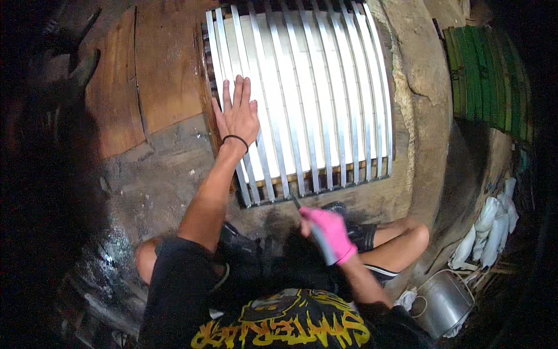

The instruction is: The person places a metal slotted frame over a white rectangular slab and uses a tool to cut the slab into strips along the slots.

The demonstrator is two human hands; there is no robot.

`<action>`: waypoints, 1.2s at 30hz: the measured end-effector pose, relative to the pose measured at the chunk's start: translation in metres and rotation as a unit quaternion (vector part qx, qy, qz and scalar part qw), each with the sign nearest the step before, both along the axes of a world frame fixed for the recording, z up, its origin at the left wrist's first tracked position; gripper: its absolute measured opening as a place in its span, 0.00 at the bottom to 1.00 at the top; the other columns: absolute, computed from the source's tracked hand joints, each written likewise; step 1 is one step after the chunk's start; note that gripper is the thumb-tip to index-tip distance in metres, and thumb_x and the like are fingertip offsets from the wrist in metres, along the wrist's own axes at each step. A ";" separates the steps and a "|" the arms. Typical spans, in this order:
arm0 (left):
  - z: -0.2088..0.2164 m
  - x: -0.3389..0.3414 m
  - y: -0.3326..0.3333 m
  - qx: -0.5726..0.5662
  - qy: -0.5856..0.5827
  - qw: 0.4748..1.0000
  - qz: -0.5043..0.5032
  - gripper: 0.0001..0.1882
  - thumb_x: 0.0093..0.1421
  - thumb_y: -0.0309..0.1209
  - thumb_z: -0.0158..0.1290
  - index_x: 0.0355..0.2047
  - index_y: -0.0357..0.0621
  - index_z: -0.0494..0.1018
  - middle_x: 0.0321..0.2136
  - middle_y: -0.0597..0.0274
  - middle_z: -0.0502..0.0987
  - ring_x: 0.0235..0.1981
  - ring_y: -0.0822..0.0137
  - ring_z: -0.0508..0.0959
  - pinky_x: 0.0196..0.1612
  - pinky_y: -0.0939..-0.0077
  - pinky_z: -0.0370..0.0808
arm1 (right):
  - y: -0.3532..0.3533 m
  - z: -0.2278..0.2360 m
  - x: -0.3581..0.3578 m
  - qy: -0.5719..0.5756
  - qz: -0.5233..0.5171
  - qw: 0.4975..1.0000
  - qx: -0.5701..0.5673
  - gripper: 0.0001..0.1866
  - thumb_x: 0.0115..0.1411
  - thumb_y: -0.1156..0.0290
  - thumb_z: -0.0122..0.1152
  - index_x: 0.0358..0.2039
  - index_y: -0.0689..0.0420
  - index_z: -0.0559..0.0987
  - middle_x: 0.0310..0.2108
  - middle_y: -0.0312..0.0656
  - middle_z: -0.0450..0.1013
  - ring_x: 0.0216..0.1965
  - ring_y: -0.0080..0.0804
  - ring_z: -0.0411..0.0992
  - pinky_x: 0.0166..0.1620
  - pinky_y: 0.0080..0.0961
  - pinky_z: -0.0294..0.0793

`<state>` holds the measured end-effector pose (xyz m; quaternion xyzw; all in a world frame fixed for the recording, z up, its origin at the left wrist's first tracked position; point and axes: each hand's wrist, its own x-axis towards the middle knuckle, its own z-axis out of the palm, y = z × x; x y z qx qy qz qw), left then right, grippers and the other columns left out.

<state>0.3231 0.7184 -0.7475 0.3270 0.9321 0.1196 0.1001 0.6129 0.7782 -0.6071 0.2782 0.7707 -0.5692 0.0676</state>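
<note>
A white sheet (290,93) lies under several silvery metal bars (283,116), which run away from me in parallel. My left hand (237,121) rests flat over the left bars and the sheet, fingers spread, a thin black band at the wrist. My right hand (332,232), in a pink glove, is closed around a slim dark tool (296,202) that looks like a knife. Its tip points at the near ends of the bars; whether it touches them I cannot tell. Most of the tool is hidden by the glove and blur.
Brown boards (168,64) lie to the left of the bars. A green slatted panel (488,78) is at the far right. Nearer on the right are a round metal pot (444,302) and crumpled white bags (491,230). My bent legs flank the near edge.
</note>
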 end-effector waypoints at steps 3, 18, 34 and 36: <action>-0.007 0.001 -0.016 -0.020 -0.019 1.000 0.005 0.31 0.68 0.39 0.35 0.70 0.52 0.47 0.71 0.66 0.43 0.72 0.58 0.38 0.69 0.45 0.37 | 0.070 0.024 -0.097 0.166 -0.128 0.964 -0.164 0.13 0.61 0.78 0.56 0.47 0.62 0.78 0.27 0.35 0.76 0.21 0.17 0.71 0.21 0.14 0.69; -0.005 0.004 -0.027 -0.067 -0.053 0.996 0.004 0.31 0.68 0.39 0.35 0.70 0.54 0.45 0.71 0.66 0.41 0.72 0.59 0.36 0.70 0.50 0.38 | 0.096 -0.071 -0.178 -0.099 0.027 0.994 0.046 0.16 0.64 0.59 0.52 0.46 0.53 0.78 0.37 0.46 0.79 0.36 0.34 0.78 0.45 0.34 0.75; 0.002 0.007 -0.002 -0.047 -0.070 0.996 -0.015 0.31 0.68 0.39 0.32 0.70 0.51 0.44 0.71 0.64 0.41 0.72 0.57 0.36 0.71 0.52 0.37 | 0.276 -0.084 -0.348 0.132 -0.085 0.985 -0.078 0.14 0.53 0.64 0.69 0.36 0.57 0.79 0.23 0.43 0.76 0.22 0.26 0.71 0.26 0.26 0.71; -0.007 0.008 0.008 -0.043 -0.077 0.996 -0.033 0.31 0.68 0.39 0.32 0.70 0.51 0.44 0.71 0.64 0.41 0.72 0.57 0.37 0.71 0.52 0.37 | 0.274 -0.123 -0.329 0.277 0.029 0.924 0.262 0.12 0.55 0.65 0.65 0.36 0.59 0.79 0.28 0.45 0.77 0.27 0.32 0.72 0.34 0.29 0.71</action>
